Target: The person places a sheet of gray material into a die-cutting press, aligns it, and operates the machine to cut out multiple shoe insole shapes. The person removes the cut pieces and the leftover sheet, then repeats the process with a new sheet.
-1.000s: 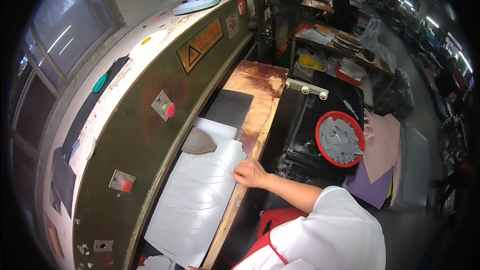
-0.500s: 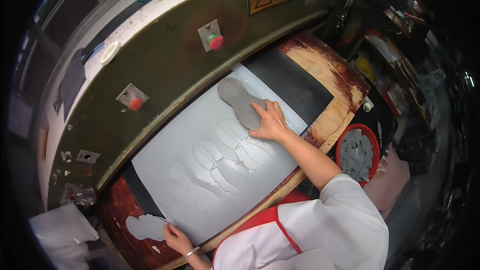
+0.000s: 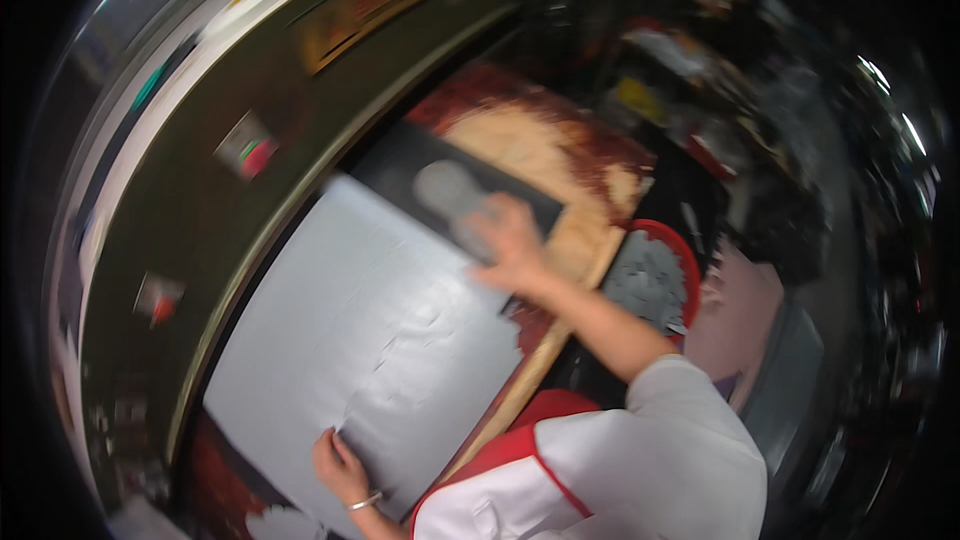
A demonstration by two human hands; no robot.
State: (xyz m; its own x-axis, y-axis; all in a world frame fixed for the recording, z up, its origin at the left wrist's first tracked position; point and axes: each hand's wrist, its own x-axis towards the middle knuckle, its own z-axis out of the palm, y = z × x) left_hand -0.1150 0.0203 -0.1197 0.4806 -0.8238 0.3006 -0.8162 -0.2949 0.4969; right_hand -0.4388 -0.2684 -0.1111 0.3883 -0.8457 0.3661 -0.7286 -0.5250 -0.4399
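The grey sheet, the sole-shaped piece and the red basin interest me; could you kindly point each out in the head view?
Grey sheet (image 3: 350, 340), head view: middle of its upper face.
Sole-shaped piece (image 3: 450, 191), head view: its exposed rounded part.
Red basin (image 3: 691, 275), head view: right side of its rim.

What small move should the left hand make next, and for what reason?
Perhaps the left hand should press the grey sheet flat: creases or cut lines, blurred here, mark its surface near the fingers, while the right hand is occupied with the grey sole-shaped piece over the black sheet.
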